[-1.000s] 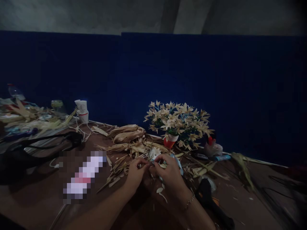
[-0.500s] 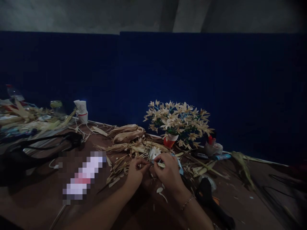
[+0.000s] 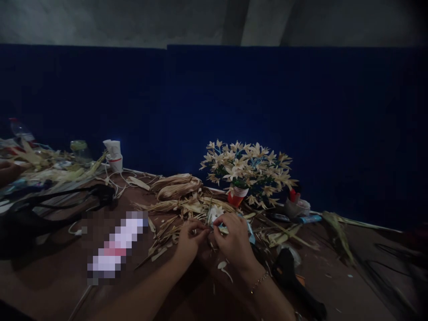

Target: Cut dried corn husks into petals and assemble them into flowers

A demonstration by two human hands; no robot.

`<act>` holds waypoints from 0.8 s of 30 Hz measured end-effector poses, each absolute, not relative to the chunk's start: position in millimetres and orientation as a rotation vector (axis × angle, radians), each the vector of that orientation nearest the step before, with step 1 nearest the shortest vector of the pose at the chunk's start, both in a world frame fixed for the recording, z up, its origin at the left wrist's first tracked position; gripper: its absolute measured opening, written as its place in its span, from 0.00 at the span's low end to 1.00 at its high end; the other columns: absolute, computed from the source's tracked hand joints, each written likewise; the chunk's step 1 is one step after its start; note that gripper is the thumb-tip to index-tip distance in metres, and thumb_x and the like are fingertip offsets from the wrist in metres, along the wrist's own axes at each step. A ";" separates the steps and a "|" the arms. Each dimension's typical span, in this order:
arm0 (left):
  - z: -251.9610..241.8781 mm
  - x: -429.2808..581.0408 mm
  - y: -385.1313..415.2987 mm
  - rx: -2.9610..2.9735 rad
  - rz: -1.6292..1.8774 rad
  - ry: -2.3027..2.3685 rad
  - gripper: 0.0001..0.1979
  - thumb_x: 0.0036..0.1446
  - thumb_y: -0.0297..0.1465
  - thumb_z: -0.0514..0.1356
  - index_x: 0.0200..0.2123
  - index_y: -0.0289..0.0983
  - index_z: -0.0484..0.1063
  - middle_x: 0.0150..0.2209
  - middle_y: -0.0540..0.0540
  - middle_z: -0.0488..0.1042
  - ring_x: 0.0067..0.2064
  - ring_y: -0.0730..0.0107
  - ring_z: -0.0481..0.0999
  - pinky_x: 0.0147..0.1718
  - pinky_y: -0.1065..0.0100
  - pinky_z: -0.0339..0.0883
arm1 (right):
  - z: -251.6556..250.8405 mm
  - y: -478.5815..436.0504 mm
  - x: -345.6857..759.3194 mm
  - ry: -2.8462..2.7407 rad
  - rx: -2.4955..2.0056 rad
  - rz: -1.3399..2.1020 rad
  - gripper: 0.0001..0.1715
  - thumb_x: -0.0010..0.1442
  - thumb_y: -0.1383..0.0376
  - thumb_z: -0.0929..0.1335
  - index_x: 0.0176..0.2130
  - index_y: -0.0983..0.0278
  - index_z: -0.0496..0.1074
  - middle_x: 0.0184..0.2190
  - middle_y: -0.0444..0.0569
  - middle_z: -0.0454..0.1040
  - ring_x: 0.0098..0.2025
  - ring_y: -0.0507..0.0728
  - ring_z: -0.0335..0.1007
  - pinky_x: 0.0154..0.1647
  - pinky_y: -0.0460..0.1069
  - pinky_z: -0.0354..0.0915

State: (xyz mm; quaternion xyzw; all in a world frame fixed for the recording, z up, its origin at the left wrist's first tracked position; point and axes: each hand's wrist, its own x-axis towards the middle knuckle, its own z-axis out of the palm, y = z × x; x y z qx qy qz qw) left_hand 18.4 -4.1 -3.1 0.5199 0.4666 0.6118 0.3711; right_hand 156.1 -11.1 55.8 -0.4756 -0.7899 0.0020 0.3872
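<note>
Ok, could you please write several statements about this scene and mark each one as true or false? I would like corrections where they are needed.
1. The left hand and the right hand are wide apart. False: they are close together, with fingertips nearly meeting.
2. A bracelet is on the right wrist. True.
3. The star-shaped flowers stand in a blue cup. False: the paper cup is red, with a striped rim.
4. A dried husk bundle lies left of those flowers. True.
5. The plastic bottle at far left has a green cap. False: its cap is red.
</note>
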 end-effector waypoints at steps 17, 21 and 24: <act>-7.1 15.1 0.0 1.338 1.532 1.125 0.06 0.42 0.33 0.63 0.22 0.36 0.74 0.27 0.47 0.71 0.33 0.66 0.69 0.35 0.67 0.61 | 79.3 -15.6 175.7 -2.103 -1.312 -0.060 0.18 0.50 0.67 0.64 0.44 0.61 0.65 0.44 0.50 0.69 0.47 0.60 0.61 0.44 0.53 0.54; -0.5 15.1 -0.9 1.359 1.448 1.219 0.07 0.44 0.34 0.61 0.22 0.36 0.73 0.27 0.47 0.71 0.33 0.66 0.69 0.36 0.66 0.61 | 88.7 -26.1 233.3 -2.097 -1.731 -0.060 0.14 0.53 0.60 0.61 0.39 0.61 0.68 0.40 0.52 0.71 0.44 0.62 0.64 0.42 0.54 0.57; 4.7 17.7 -5.0 1.345 1.418 1.254 0.09 0.46 0.36 0.59 0.24 0.35 0.73 0.29 0.46 0.72 0.34 0.66 0.70 0.36 0.67 0.61 | 69.6 -45.9 284.1 -1.977 -2.270 -0.015 0.16 0.49 0.58 0.63 0.37 0.62 0.70 0.40 0.55 0.72 0.44 0.67 0.65 0.39 0.57 0.59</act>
